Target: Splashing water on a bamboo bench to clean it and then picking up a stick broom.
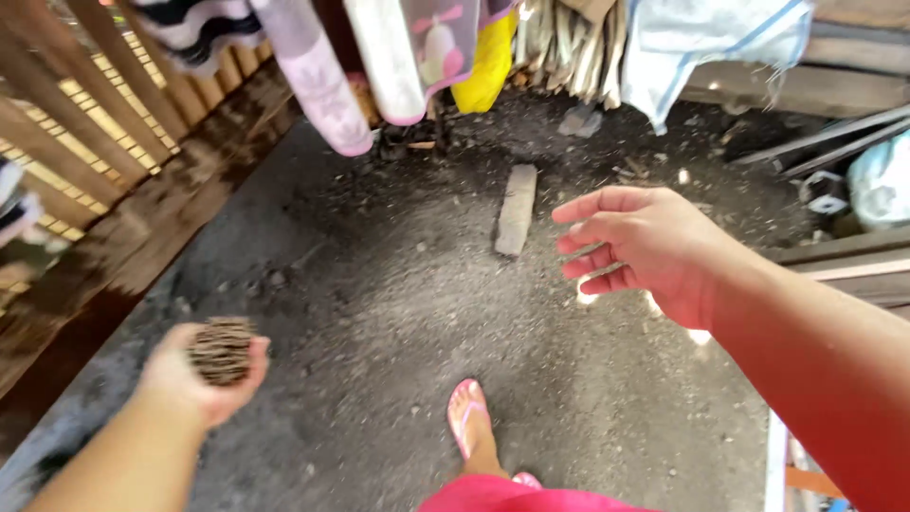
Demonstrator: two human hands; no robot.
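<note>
My left hand is low at the left, cupped under a small brown bundle of thin twigs or fibres that it holds. My right hand reaches forward at the right with its fingers apart and nothing in it. Below, my foot in a pink flip-flop stands on dark dirt ground, with pink cloth at the bottom edge.
A short wooden plank lies on the ground ahead. Hanging cloths and a yellow bag fill the top. A slatted wooden wall runs along the left. Boards and a light sack sit at the right.
</note>
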